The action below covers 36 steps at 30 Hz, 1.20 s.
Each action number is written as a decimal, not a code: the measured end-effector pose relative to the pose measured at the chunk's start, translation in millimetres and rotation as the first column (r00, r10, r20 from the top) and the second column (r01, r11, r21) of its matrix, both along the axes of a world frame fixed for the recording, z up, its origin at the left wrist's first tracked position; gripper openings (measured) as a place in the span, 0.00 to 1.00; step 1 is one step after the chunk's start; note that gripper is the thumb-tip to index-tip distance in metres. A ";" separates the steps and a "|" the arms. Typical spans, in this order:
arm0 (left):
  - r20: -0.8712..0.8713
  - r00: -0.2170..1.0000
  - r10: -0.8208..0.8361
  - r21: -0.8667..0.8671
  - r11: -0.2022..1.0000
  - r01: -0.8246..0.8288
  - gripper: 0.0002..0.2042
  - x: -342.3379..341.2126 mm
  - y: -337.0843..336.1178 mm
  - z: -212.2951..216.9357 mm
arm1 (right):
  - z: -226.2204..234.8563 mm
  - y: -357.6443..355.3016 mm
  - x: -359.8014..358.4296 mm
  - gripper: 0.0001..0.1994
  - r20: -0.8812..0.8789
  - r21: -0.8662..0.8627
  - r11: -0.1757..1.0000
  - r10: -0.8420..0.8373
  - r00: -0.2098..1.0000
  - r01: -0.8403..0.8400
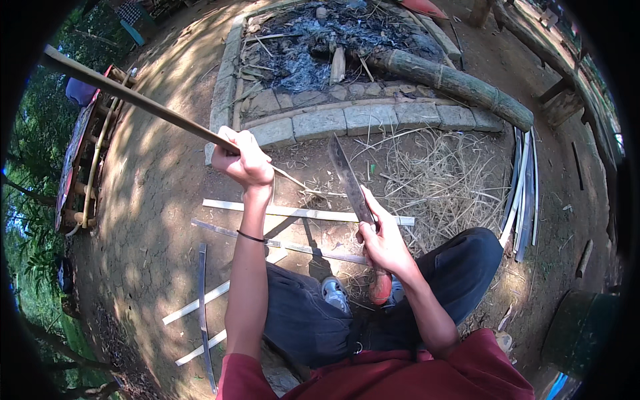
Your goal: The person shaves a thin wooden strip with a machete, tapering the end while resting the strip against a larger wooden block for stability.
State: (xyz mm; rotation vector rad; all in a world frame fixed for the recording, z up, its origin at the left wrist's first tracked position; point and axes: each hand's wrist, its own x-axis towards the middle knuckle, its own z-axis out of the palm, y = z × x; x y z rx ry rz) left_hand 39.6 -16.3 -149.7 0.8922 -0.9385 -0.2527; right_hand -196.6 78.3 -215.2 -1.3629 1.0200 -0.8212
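Maroon cloth of the person's shirt fills the lower edge at six o'clock, with dark trousers on bent legs just above it. From seven o'clock the left forearm rises nearly straight toward twelve; the right forearm slants up from between four and five o'clock toward eleven. At twelve o'clock lies a stone-edged fire pit with ash inside, and a thick log reaches over its edging toward two. Dry shavings spread at three o'clock, near a bundle of strips farther out. Another pale strip lies on the ground below the hands. The left hand is curled tight around a long pole, which runs out toward ten o'clock. Wrapped around its grip, the right hand holds a knife, blade pointing toward eleven, apart from the pole.
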 end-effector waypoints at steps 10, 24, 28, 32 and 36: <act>0.061 0.993 0.096 -0.085 0.992 -0.091 0.17 1.7 -13.0 -27.0 | 15.1 1.2 79.3 0.27 -0.109 -0.196 0.980 -0.069 0.992 0.047; 0.048 0.968 0.245 -0.046 0.969 -0.243 0.09 6.0 -6.0 -27.2 | -45.6 6.8 102.7 0.20 -0.139 -0.173 0.982 -0.103 0.985 0.078; 0.020 0.970 0.242 -0.035 0.970 -0.241 0.10 19.2 -2.6 -32.9 | -21.7 -4.2 97.4 0.20 -0.023 -0.117 0.993 0.019 1.000 -0.021; 0.044 0.976 0.214 -0.051 0.976 -0.212 0.07 21.9 0.5 -38.1 | -38.6 18.6 112.8 0.17 -0.090 -0.270 0.960 -0.097 0.991 0.069; -0.014 0.938 0.347 0.008 0.938 -0.347 0.09 13.9 -0.3 -27.5 | -47.2 6.1 108.6 0.26 -0.180 -0.133 0.991 -0.030 0.983 0.005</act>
